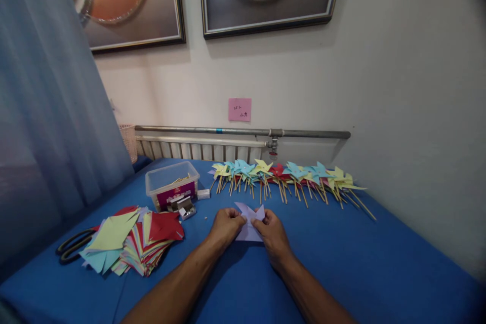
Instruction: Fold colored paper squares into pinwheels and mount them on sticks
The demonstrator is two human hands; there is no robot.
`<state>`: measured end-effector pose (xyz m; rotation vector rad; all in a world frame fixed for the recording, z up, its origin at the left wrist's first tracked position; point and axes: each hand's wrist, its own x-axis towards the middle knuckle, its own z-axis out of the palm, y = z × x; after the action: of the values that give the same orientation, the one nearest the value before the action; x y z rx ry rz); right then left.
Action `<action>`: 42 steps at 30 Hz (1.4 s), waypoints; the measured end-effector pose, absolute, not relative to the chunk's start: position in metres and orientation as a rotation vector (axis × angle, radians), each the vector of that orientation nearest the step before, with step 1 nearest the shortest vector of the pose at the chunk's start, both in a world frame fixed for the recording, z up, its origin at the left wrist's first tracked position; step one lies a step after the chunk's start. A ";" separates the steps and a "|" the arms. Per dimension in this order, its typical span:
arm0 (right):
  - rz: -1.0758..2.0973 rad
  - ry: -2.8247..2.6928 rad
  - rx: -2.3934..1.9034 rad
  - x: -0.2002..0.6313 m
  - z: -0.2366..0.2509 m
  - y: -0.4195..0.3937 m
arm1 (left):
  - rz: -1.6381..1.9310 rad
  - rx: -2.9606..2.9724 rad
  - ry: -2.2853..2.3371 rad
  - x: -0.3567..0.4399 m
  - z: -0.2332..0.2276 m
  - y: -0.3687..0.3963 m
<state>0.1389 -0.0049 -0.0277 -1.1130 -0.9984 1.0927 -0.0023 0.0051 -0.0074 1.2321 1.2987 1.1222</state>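
Observation:
A pale lilac paper square [248, 220] lies on the blue table [364, 263], its corners bent up toward the middle. My left hand [225, 227] pinches its left side and my right hand [274, 235] pinches its right side, fingers closed on folded flaps. Both forearms reach in from the bottom edge.
A row of finished paper pinwheels on wooden sticks [288, 177] lies along the back by the wall. A stack of coloured paper squares [131, 240] sits at left, black scissors [72, 247] beside it. A clear plastic box [172, 186] and small boxes [186, 208] stand behind the stack.

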 end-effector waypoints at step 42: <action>1.171 -1.053 -1.106 0.141 -0.025 -0.005 | 1.086 1.050 1.080 -0.005 -0.002 0.000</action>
<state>0.1410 -0.0053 -0.0249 -1.1064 -1.0528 1.1708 -0.0049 0.0005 -0.0022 1.0504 1.0797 1.0858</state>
